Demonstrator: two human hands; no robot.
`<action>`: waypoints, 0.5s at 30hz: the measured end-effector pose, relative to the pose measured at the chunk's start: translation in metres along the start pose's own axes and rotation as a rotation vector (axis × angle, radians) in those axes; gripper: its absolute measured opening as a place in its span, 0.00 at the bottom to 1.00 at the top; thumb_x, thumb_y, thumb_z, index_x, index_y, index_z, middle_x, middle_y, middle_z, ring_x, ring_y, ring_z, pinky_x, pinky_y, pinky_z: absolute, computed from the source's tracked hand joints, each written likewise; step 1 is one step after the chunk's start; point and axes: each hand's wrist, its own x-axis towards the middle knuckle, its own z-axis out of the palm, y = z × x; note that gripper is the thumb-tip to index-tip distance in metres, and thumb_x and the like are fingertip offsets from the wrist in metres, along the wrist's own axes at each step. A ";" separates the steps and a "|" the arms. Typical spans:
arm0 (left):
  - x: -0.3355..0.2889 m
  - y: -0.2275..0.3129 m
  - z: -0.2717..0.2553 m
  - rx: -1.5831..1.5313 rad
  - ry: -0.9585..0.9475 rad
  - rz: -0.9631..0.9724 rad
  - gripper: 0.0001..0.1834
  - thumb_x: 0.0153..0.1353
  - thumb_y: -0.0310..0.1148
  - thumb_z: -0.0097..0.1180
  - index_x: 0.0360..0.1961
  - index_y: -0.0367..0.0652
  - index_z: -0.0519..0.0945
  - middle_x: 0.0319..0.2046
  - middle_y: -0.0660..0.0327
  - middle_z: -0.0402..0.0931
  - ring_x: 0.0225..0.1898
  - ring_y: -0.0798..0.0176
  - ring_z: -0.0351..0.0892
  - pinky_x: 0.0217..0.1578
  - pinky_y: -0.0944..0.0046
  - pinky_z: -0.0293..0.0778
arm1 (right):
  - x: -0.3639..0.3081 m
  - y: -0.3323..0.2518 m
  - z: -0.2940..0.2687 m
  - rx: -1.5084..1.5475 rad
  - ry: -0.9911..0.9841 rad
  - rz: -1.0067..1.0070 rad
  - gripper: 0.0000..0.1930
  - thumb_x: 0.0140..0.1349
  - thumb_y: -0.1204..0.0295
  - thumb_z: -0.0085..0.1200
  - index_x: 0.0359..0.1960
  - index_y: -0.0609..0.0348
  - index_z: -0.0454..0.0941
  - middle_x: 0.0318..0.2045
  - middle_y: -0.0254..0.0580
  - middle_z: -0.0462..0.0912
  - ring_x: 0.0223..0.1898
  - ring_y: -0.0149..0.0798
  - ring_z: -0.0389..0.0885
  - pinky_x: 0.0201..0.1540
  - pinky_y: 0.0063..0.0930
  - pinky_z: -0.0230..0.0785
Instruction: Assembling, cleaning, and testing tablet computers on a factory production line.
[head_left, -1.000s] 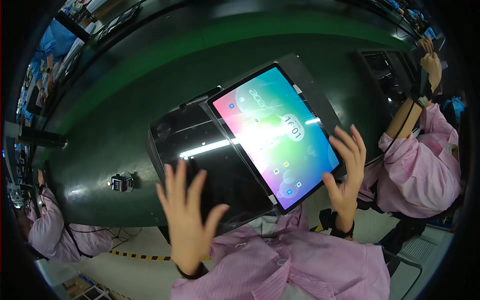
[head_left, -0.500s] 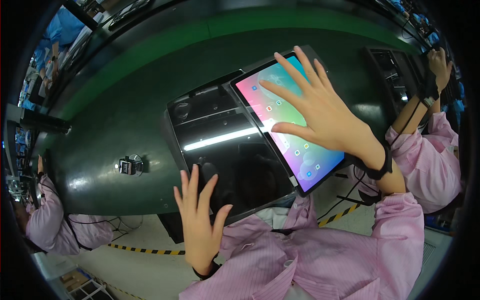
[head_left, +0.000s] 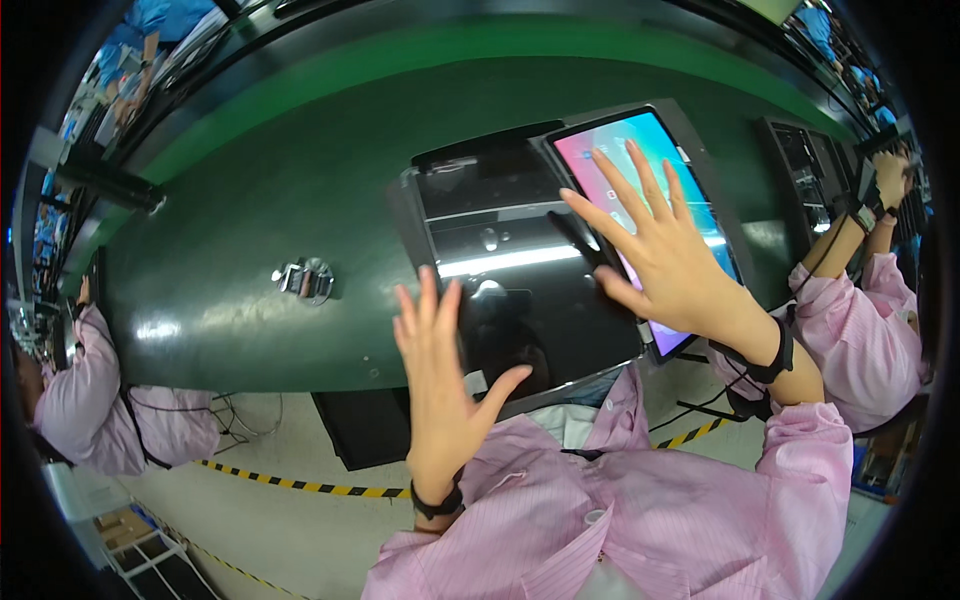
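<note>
My right hand (head_left: 672,262) is open with its fingers spread over a tablet (head_left: 708,215), whose screen is lit in pink, green and blue with small icons. Its thumb reaches past the tablet's left edge; whether the fingertips touch the glass I cannot tell. To the left lies a glossy black panel (head_left: 530,320) that reflects a bright strip of light. Tablet and panel sit side by side in a dark, flat tray (head_left: 417,235). My left hand (head_left: 440,375), also open and holding nothing, is at the panel's near left edge, with its palm partly hiding that edge.
A small metallic device (head_left: 303,281) stands on the green table (head_left: 220,260) to the left. Another dark tray (head_left: 795,175) lies at the right, beside a co-worker's hand (head_left: 890,178). Another co-worker's sleeve (head_left: 92,350) shows far left. Yellow-black tape (head_left: 300,485) marks the floor.
The whole picture has shifted, with the tray and tablet now farther right and higher. My right hand has slid toward the tablet's left edge, and my left hand reaches farther up beside the panel.
</note>
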 end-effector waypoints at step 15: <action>-0.004 -0.013 0.021 -0.053 0.036 -0.063 0.43 0.57 0.38 0.57 0.69 0.38 0.49 0.70 0.49 0.42 0.71 0.47 0.38 0.67 0.48 0.35 | 0.012 0.026 0.013 0.041 0.176 0.147 0.21 0.63 0.61 0.49 0.53 0.60 0.73 0.61 0.53 0.64 0.64 0.60 0.58 0.61 0.47 0.57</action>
